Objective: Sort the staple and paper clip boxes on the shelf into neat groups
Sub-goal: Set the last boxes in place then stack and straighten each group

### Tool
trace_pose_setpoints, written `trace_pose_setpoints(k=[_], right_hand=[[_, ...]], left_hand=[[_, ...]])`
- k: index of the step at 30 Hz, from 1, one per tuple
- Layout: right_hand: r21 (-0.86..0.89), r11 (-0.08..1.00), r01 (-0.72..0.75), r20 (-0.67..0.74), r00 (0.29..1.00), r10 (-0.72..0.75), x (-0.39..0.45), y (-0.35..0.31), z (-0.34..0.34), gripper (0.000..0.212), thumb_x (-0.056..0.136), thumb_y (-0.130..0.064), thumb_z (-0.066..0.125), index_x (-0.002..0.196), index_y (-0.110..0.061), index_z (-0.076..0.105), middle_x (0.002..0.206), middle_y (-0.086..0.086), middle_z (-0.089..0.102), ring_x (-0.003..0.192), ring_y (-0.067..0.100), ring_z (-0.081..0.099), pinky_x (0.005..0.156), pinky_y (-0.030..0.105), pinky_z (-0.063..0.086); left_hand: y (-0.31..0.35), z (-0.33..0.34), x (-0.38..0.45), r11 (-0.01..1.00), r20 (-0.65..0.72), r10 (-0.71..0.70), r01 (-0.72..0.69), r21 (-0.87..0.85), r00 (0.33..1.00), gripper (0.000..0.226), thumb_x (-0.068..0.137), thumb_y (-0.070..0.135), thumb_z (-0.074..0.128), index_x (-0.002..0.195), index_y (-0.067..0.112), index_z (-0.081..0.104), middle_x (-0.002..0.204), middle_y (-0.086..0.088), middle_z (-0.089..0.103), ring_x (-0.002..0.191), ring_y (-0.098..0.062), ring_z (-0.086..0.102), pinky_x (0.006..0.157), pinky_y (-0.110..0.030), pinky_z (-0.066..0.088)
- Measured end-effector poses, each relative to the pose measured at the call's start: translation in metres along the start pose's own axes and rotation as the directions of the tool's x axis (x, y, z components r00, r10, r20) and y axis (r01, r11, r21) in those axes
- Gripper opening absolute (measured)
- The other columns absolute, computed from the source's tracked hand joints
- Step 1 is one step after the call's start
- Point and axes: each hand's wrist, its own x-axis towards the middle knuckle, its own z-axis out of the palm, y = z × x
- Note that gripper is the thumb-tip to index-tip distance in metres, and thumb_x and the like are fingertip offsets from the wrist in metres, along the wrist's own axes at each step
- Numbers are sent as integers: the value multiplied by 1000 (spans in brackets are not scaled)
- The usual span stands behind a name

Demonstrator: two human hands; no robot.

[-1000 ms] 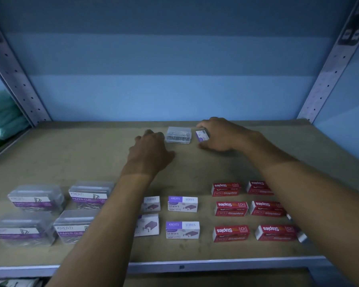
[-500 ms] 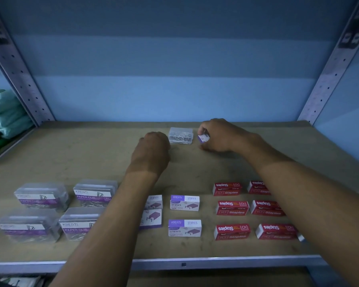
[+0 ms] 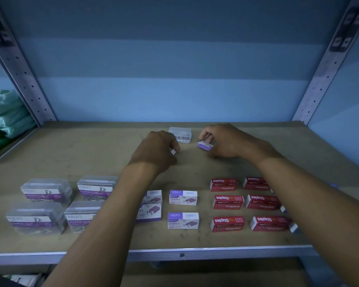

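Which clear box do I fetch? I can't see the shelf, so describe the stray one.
On the wooden shelf, look toward the back wall, between the two hands. The clear paper clip box sits there alone, unlabelled on top, far from the four labelled ones grouped front left.

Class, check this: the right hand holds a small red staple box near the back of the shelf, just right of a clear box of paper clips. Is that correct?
Not quite. In the head view the small box that the right hand holds is purple and white, not red. The rest stands: it is near the back of the shelf, just right of the clear box of paper clips.
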Motion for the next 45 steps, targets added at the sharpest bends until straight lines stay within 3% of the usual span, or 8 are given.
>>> trace_pose_setpoints(k=[4, 9, 16, 23, 27, 30, 40, 45], right_hand=[[54, 998, 21, -37, 999, -19, -20, 1, -4, 35, 80, -10, 69, 112, -24, 70, 102, -7, 72, 92, 8, 66, 77, 25, 52], [121, 993, 1, -54, 999, 6, -42, 2, -5, 31, 82, -8, 71, 104, -28, 75, 97, -9, 74, 87, 3, 68, 80, 29, 58], [173, 984, -39, -68, 996, 51, -59, 2, 0, 33, 85, -4, 69, 108, -28, 75, 100, -11, 74, 86, -2, 66, 70, 15, 49], [183, 982, -42, -86, 995, 59, -63, 1, 5, 21, 83, -21, 79, 103, -27, 75, 93, -12, 75, 83, -3, 66, 75, 18, 52], [179, 983, -50, -91, 994, 67, -64, 0, 4, 18, 83, -17, 78, 98, -26, 78, 92, -12, 75, 84, 0, 67, 81, 24, 56], [206, 979, -9, -143, 989, 39, -63, -3, 1, 16, 84, -24, 76, 97, -32, 79, 96, -16, 73, 84, -2, 63, 72, 18, 50], [218, 973, 78, -173, 984, -40, -67, -5, -3, 42, 83, -17, 72, 116, -43, 69, 113, -7, 57, 95, 9, 55, 75, 22, 42], [239, 968, 72, -158, 987, -34, -70, -7, -4, 44, 84, -17, 77, 122, -36, 64, 93, -12, 65, 82, 5, 61, 76, 25, 52]], left_hand=[[4, -1, -8, 998, 61, 37, -34, -50, 997, 23, 75, 10, 75, 89, 27, 70, 101, 10, 66, 83, -3, 60, 77, -23, 52], [5, 1, -12, 997, 130, 33, -23, -77, 991, 24, 74, 13, 78, 87, 31, 70, 101, 15, 65, 85, 8, 57, 77, -17, 51], [7, -4, -18, 992, 144, -3, 21, -125, 990, 27, 75, 15, 76, 90, 36, 68, 99, 16, 67, 87, 7, 61, 74, -18, 54], [5, -10, -23, 996, 164, -20, 34, -84, 986, 44, 75, 5, 76, 110, 31, 66, 101, 11, 69, 86, 1, 63, 66, -10, 46], [4, -9, -26, 1000, 142, -18, 22, -22, 990, 41, 75, 6, 77, 110, 27, 68, 101, 9, 70, 85, -2, 63, 65, -6, 42], [3, -9, -27, 1000, 126, -22, 24, -12, 992, 38, 76, 9, 78, 109, 26, 69, 100, 9, 69, 82, -1, 61, 64, -5, 41], [5, -6, -26, 1000, 130, -24, 26, -10, 991, 27, 78, 9, 75, 99, 25, 75, 93, 12, 70, 74, 7, 58, 58, -2, 39], [5, -6, -27, 1000, 131, -12, 12, 0, 991, 26, 79, 10, 75, 99, 26, 74, 90, 12, 68, 71, 8, 57, 57, 0, 38]])
